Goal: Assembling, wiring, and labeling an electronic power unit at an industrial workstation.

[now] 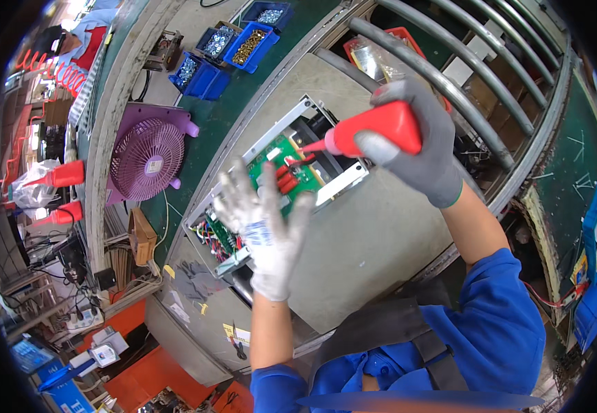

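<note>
Fingers of our right hand, in a grey glove, are clamped round a red squeeze bottle whose nozzle points down at the green circuit board. Our left hand, in a white glove, hovers over the board with its fingers spread apart, holding nothing; we cannot tell whether it touches the board.

The board sits inside an open metal housing, lying on a grey panel in front of us, with a bundle of coloured wires at its near-left end.

To do this well, we judge that the nozzle tip should stay close over the red parts on the board, the squeeze should be gentle and even, and the left hand should steady the housing without covering the spot.

Beyond the panel the green tabletop carries a purple fan and blue bins of screws. Grey rails curve across the upper right. Two more red bottles stand at the left, among cables and cluttered shelves.
</note>
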Tool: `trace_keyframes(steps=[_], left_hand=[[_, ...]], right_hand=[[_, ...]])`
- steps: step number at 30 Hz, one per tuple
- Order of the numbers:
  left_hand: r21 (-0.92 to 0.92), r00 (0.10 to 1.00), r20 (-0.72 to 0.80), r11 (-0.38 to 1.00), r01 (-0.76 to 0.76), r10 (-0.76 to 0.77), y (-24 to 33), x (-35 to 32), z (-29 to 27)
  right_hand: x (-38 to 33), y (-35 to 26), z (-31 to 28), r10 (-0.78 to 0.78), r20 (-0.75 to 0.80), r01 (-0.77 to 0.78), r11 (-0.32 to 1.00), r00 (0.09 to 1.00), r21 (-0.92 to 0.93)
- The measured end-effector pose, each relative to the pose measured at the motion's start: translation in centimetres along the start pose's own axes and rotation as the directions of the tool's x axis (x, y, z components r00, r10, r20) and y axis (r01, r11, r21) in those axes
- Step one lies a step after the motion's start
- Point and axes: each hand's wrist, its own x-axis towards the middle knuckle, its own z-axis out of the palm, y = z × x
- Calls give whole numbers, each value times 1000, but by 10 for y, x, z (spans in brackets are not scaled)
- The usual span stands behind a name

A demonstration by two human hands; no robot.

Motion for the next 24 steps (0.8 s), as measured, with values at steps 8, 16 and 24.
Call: trace_keyframes(steps=[8,16,24], left_hand=[[112,990,140,994,-19,3,17,18,-6],[106,993,109,993,-44,32,16,14,2],[66,991,133,997,-39,30,18,12,-2]], right_hand=[[12,20,12,-145,85,147,989,986,-19],[43,22,3,355,227,-386,916,907,111],[4,-1,-15,51,-55,-49,998,997,41]])
